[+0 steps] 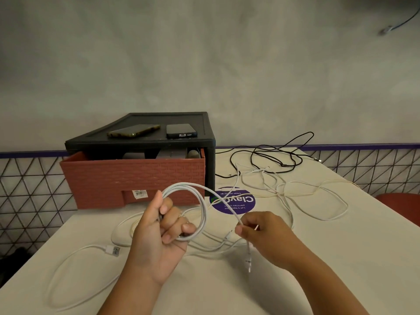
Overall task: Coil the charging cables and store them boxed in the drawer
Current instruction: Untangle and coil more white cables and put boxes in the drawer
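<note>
White cable [203, 212] sits looped in the left grip [162, 226], which curls round the coil to keep the turns from springing apart; the right grip [266, 233] pinches the loose tail, ready to feed another turn. Beyond both, the red drawer [136, 178] stands open.

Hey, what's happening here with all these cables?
A person is coiling a white cable: the left hand grips the loops, the right hand pinches it near the free end. Other white cables and a black cable lie loose on the table. The red drawer stands partly open, two phones on top of its frame.
</note>
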The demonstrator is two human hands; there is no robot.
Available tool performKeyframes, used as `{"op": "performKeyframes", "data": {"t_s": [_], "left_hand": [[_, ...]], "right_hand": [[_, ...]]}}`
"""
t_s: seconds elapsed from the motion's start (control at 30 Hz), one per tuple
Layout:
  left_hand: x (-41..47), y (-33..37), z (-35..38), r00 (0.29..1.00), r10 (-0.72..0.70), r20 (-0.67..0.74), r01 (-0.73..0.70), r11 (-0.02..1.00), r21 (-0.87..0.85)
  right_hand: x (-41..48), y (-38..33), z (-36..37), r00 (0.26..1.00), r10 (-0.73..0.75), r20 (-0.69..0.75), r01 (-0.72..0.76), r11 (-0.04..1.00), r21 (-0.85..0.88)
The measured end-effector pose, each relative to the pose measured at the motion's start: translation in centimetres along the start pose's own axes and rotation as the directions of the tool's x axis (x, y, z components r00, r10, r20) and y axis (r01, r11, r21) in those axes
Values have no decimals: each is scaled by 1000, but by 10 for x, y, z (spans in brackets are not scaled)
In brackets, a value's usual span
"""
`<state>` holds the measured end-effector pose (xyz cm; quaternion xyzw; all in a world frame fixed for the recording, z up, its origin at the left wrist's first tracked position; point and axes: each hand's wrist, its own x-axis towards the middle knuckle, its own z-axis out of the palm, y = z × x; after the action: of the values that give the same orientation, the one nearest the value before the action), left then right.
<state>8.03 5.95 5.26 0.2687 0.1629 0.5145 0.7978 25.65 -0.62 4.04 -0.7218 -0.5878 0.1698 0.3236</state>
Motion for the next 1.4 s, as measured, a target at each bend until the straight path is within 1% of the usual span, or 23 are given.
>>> {"op": "performKeyframes", "data": {"t_s": [0.1, 0.13, 0.2, 0.3, 0.4, 0.5, 0.63, 0.7, 0.77, 0.87, 0.9, 0.97, 1.03, 1.13, 1.2, 1.27, 1.33, 1.4], "left_hand": [[3, -2, -2, 1000, 16, -8, -17, 999, -39], [3, -3, -2, 1000, 20, -6, -20, 999, -43], [5, -6, -2, 1000, 18, 7, -18, 999, -39], [7, -10, -4, 999, -21, 25, 21, 1000, 7], [6, -18, -6, 998, -67, 21, 64, 990, 129], [6, -25, -6, 997, -72, 4, 69, 974, 214], [6, -31, -8, 997, -78, 10, 72, 961, 267], [6, -33, -9, 998, -59, 18, 51, 954, 294], [7, -35, -10, 999, -15, 30, 5, 946, 324], [7, -37, -11, 996, 64, 61, -84, 895, 438], [8, -39, -13, 993, 87, 75, -113, 862, 494], [8, -42, -16, 985, 132, 108, -170, 765, 621], [6, -44, -17, 978, 149, 144, -207, 688, 696], [5, -47, -16, 968, 149, 204, -252, 639, 727], [6, -48, -16, 957, 190, 221, -290, 580, 761], [8, -47, -19, 951, 221, 217, -305, 552, 776], [9, -46, -22, 951, 224, 214, -304, 541, 784], [10, -42, -22, 952, 241, 189, -296, 562, 772]], "right_hand": [[0, -2, 2, 991, 34, 131, -54, 986, 157], [0, -3, 3, 989, 46, 140, -77, 972, 223], [0, -6, 4, 994, 73, 87, -101, 919, 381], [1, -9, 4, 987, 147, -59, -81, 788, 610], [2, -11, 6, 974, 200, -108, -55, 666, 744], [2, -13, 11, 975, 214, -58, -64, 521, 851], [0, -19, 19, 979, 186, 87, -138, 279, 950], [0, -19, 20, 976, 170, 135, -171, 221, 960], [0, -19, 20, 975, 162, 152, -187, 224, 956], [-2, -22, 21, 979, 95, 179, -199, 282, 939], [-4, -24, 22, 978, 62, 198, -208, 301, 931], [-5, -25, 27, 971, 24, 238, -233, 322, 918], [-5, -26, 31, 966, 41, 255, -252, 357, 899], [-4, -25, 34, 966, 133, 222, -259, 512, 819], [-4, -23, 34, 967, 166, 194, -254, 600, 759], [-5, -23, 31, 964, 155, 215, -265, 623, 736], [-5, -23, 26, 958, 114, 262, -275, 617, 737], [-7, -24, 18, 949, 63, 309, -280, 621, 732]]}}
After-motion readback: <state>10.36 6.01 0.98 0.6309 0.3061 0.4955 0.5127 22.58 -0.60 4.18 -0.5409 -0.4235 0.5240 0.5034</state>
